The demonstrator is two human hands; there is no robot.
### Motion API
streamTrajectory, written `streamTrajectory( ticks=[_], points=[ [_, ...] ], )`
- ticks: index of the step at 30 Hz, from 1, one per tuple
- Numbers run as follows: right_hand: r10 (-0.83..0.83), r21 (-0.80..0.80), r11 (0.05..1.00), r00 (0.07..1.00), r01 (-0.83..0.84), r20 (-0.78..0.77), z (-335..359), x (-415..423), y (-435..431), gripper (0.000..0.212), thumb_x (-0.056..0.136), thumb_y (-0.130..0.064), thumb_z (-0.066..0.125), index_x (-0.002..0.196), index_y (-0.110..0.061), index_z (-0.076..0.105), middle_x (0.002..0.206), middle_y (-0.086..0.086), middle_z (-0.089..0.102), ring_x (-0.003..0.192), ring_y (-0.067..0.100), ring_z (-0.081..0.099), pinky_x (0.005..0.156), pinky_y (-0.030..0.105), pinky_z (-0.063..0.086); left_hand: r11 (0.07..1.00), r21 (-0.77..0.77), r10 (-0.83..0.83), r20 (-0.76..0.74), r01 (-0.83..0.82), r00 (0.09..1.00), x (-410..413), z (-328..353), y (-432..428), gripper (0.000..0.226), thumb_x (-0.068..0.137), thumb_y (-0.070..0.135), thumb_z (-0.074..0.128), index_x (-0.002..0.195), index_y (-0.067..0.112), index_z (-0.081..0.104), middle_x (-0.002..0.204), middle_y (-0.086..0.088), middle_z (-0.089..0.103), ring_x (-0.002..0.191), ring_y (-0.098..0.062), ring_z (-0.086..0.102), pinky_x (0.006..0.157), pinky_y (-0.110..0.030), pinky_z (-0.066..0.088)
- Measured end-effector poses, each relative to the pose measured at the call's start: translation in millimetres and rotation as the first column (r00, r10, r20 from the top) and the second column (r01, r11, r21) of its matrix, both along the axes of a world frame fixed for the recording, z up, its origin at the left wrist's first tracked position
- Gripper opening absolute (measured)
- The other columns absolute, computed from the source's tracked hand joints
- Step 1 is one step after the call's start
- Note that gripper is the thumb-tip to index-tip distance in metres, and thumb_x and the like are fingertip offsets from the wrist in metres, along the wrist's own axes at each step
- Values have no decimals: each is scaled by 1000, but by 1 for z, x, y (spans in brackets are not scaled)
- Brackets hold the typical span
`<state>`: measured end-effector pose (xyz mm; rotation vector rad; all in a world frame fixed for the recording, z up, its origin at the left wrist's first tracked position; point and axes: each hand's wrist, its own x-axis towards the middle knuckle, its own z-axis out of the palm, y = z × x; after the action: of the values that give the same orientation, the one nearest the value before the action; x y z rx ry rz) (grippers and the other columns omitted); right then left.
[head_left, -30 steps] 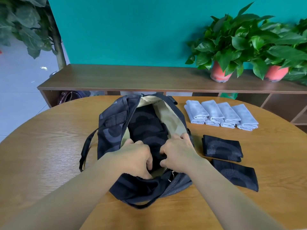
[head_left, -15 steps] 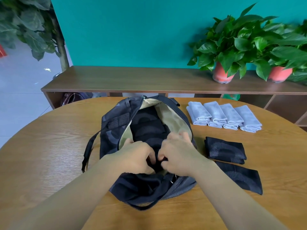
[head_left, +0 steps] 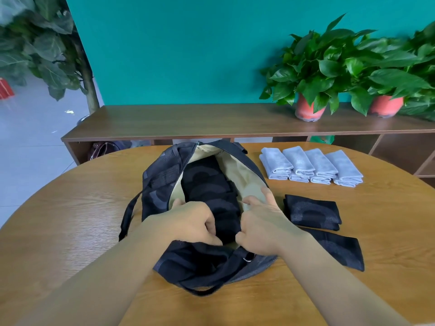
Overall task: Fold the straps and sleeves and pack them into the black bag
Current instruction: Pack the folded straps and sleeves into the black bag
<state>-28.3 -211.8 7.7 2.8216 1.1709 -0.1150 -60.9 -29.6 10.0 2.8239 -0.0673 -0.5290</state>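
At the near edge of the round wooden table (head_left: 70, 220), two bare forearms reach in to the black bag (head_left: 164, 177), which lies unzipped near the table's middle with its mouth facing up. The left hand (head_left: 188, 222) is curled over the near end of the mouth, and its fingers and thumb grip the near end of the black folded pieces in the bag (head_left: 207, 182). The right hand (head_left: 263, 222) holds the bag's right rim, with the thumb inside the mouth and the fingers spread along the tan lining (head_left: 242, 170). The packed pieces fill the left and middle of the opening; the lining shows bare along the right and far sides. A shoulder strap (head_left: 128, 215) trails off the bag's left side onto the wood.

Just right of the bag, toward the right edge, lie two more folded black pieces: the nearer one (head_left: 336, 249) flat by the right forearm, the farther one (head_left: 312, 211) just beyond it. Farther on, at the far right edge, four grey folded pieces (head_left: 310, 164) sit side by side in a row. The left half of the table is bare wood out to its edge.

Beyond the table a low wooden shelf (head_left: 188, 118) carries two potted plants (head_left: 310, 109) at its right end, against a teal wall (head_left: 176, 55).
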Motion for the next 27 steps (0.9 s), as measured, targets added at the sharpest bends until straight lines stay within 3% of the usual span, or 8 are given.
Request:
streamTrajectory(
  ticks=[4, 8, 10, 12, 16, 19, 21, 27],
  points=[
    [21, 281, 958, 994, -51, 107, -3, -3, -17, 38, 95, -32, 39, 60, -19, 49, 72, -10, 57, 126, 13, 42, 117, 37, -2, 974, -223, 85, 213, -36, 973, 2, 2, 1, 13, 85, 47, 65, 76, 38, 70, 86, 25, 68, 96, -1, 59, 105, -44, 34],
    [-162, 666, 746, 967, -11, 197, -18, -6, -53, 30, 84, -27, 53, 57, -15, 60, 69, -6, 67, 103, 15, 57, 103, 11, 15, 906, -422, 202, 400, -16, 894, 3, 11, -33, 12, 89, 33, 63, 79, 34, 70, 83, 23, 69, 86, 5, 62, 92, -36, 49],
    [-304, 742, 665, 939, 90, 159, -27, -8, -75, 25, 81, -26, 58, 57, -19, 61, 68, -7, 66, 98, 13, 57, 93, 22, 28, 848, -529, 244, 442, 31, 863, 2, 12, -64, 11, 90, 26, 64, 83, 28, 73, 84, 19, 71, 84, 4, 63, 87, -28, 50],
    [-471, 779, 592, 873, 209, 124, -38, -9, -103, 22, 80, -25, 60, 59, -22, 63, 67, -10, 62, 94, 15, 55, 80, 30, 29, 816, -572, 235, 456, 80, 858, 0, 9, -99, 12, 91, 23, 62, 86, 26, 73, 88, 17, 71, 86, 4, 62, 84, -21, 49],
    [-740, 729, 445, 672, 521, -28, -58, -12, -155, 24, 87, -20, 62, 63, -20, 66, 68, -3, 61, 96, 23, 46, 74, 34, 25, 860, -493, 124, 450, 131, 884, 4, -14, -164, 17, 95, 21, 55, 94, 22, 71, 94, 13, 70, 90, -4, 61, 83, -26, 49],
    [-826, 659, 346, 550, 668, -124, -67, -14, -174, 29, 88, -28, 52, 60, -25, 61, 61, -5, 51, 94, 24, 39, 75, 35, 21, 919, -392, 142, 427, 41, 893, 15, -38, -197, 19, 96, 14, 49, 94, 18, 68, 99, 6, 66, 92, -17, 61, 80, -37, 53],
    [-850, 588, 300, 491, 751, -193, -71, -13, -178, 25, 91, -34, 52, 70, -30, 65, 71, -7, 57, 104, 23, 38, 81, 37, 22, 941, -338, 178, 409, -33, 895, 20, -50, -208, 20, 97, 16, 48, 101, 20, 66, 104, 4, 62, 93, -19, 60, 78, -33, 51],
    [-890, 346, 316, 402, 883, -215, -80, -5, -181, 34, 91, -59, 47, 96, -29, 63, 103, -2, 51, 114, 25, 35, 95, 44, 28, 960, -245, 223, 376, -135, 899, 23, -67, -219, 20, 99, 24, 50, 116, 21, 60, 114, 0, 61, 103, -21, 56, 81, -35, 52]
  ],
)
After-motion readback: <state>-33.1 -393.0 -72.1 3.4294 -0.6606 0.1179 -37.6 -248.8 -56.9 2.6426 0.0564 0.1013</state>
